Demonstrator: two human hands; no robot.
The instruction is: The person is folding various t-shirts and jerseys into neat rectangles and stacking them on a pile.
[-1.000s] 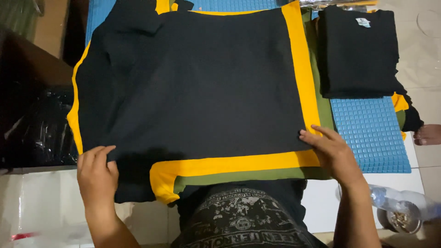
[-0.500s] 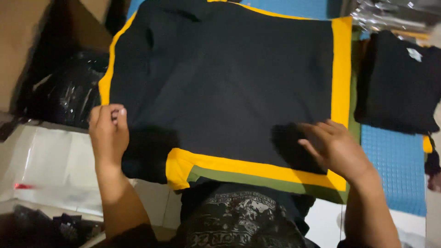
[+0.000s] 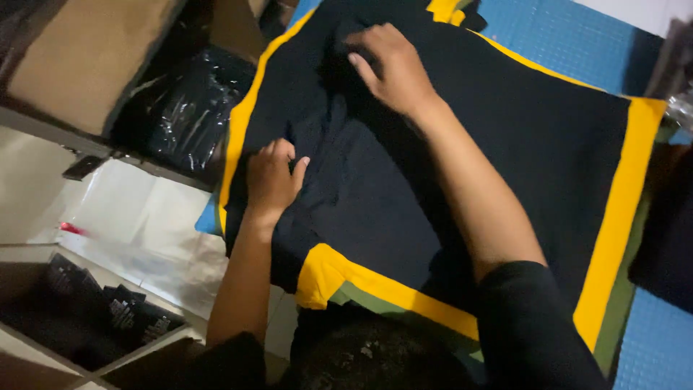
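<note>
A black shirt point(image 3: 505, 137) lies spread flat on top of a yellow cloth point(image 3: 621, 217), with a green cloth point(image 3: 361, 297) showing under its near edge. My left hand point(image 3: 273, 175) pinches a fold of the black fabric near the left side. My right hand point(image 3: 390, 66) reaches across to the far left part of the shirt and presses flat on it, fingers together. My right forearm crosses over the middle of the shirt.
A blue dimpled mat point(image 3: 548, 36) lies under the cloths. Black plastic-wrapped bundles point(image 3: 184, 108) and a brown cardboard box point(image 3: 79, 58) sit at the left. White plastic sheeting point(image 3: 137, 217) lies at the near left; a box of dark items point(image 3: 101, 314) stands at the bottom left.
The view has swung left. My right hand has moved from the shirt's near right corner across to its far left part. My left hand has gone further in and gathered fabric.
</note>
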